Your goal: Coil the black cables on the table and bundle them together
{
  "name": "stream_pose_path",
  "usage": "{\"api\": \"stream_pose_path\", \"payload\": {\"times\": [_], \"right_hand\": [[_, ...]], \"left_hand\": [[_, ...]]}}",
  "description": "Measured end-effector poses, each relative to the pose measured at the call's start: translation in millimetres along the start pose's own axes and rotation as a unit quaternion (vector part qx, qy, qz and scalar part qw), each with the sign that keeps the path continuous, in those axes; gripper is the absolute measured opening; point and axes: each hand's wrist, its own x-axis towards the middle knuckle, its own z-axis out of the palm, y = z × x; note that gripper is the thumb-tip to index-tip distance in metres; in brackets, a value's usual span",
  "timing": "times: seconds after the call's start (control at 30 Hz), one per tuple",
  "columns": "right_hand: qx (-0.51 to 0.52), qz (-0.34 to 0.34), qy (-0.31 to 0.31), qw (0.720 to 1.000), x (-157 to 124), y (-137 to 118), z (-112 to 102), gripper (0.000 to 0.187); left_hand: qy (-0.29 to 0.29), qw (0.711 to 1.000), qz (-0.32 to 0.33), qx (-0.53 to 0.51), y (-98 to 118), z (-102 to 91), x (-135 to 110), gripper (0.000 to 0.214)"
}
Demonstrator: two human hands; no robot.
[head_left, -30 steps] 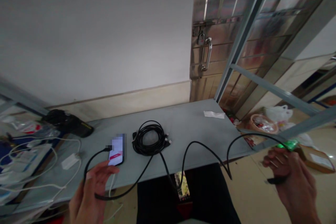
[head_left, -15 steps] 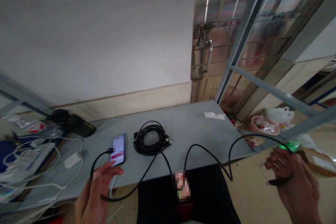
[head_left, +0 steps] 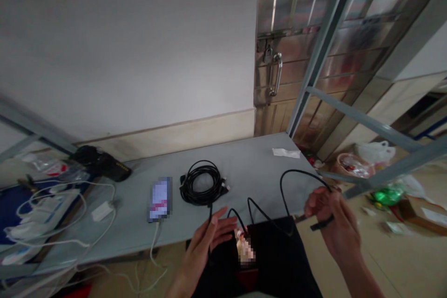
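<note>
A black cable (head_left: 284, 184) loops across my lap between my two hands. My right hand (head_left: 333, 216), its fingers curled, grips the cable close to an end that pokes out below the fingers. Over my lap, my left hand (head_left: 211, 237) has the cable running between its thumb and fingers. Its fingers are fairly straight, and the grip looks light. Just beyond that hand, a coiled black cable (head_left: 185, 184) with plugs at its right side lies on the grey tabletop (head_left: 240, 167). A phone (head_left: 159, 198) lies left of the coil, a white cable (head_left: 155, 242) leading from its near end.
At the left are a power strip (head_left: 45, 216), tangled white cords, a white adapter (head_left: 102, 211) and a black bag (head_left: 113, 167). A white paper strip (head_left: 286, 152) lies at the back right. A metal frame post (head_left: 316, 65) rises there. Bags and a cardboard box (head_left: 422, 214) are on the floor.
My left hand has moved right, from beside the phone to in front of the coil. My right hand has come left, inward, still gripping the cable. The coil and phone stay on the table.
</note>
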Motion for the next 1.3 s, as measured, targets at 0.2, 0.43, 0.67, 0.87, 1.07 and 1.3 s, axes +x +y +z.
{"api": "stream_pose_path", "payload": {"times": [0.2,0.43,0.67,0.87,1.07,1.3], "right_hand": [[-0.005,0.033,-0.083,0.996,-10,19,29,0.049],[-0.191,0.053,-0.163,0.966,-12,49,36,0.056],[-0.189,0.066,-0.284,0.938,-26,57,75,0.057],[-0.16,0.1,-0.32,0.929,-39,55,99,0.062],[-0.186,0.097,-0.383,0.9,-30,52,122,0.059],[-0.463,-0.286,-0.438,0.716,9,74,137,0.048]], "left_hand": [[-0.018,0.991,-0.048,-0.123,-32,36.9,27,0.075],[-0.032,0.979,0.024,-0.201,-9,74.5,38,0.073],[-0.049,0.976,0.012,-0.21,7,96.2,43,0.065],[-0.015,0.984,0.027,-0.177,19,81.4,43,0.064],[-0.021,0.978,0.056,-0.201,38,59.6,52,0.063],[0.056,0.973,0.052,-0.218,64,25.3,60,0.059]]}}
